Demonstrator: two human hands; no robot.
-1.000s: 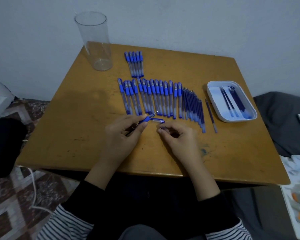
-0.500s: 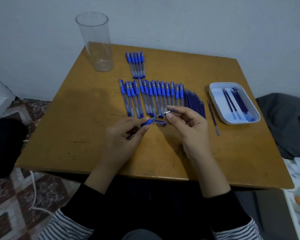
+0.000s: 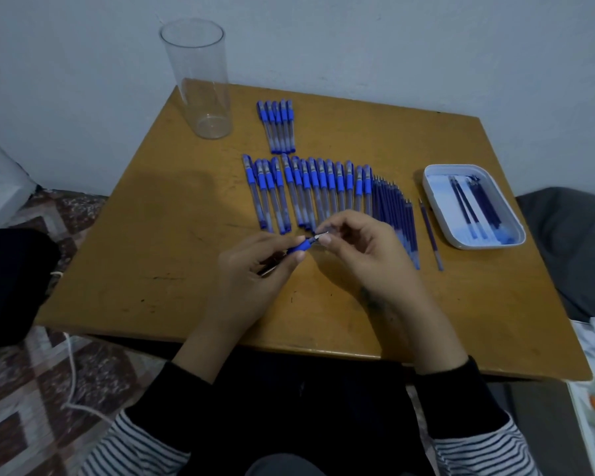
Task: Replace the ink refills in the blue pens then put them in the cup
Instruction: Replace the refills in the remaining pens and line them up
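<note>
The slim clear-plastic pen with blue rubber grip (image 3: 299,248) is held above mid-table, 5 o'clock from the tall clear cup (image 3: 200,80) — left hand (image 3: 251,269) wrapped round its barrel, right hand (image 3: 361,255) pinching its small silver tip (image 3: 322,237). Likely light, stiff and slick — best held by the rubber.

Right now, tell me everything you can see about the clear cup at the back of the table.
The clear cup is a tall, straight-sided cylinder, see-through all the way down; whether it is plastic or glass cannot be told. It stands upright, mouth up, on the far left corner of the wooden table, close to the wall. It looks empty, with no pens in it. Only the table touches it. A small group of blue pens lies to its right, apart from it.
</note>
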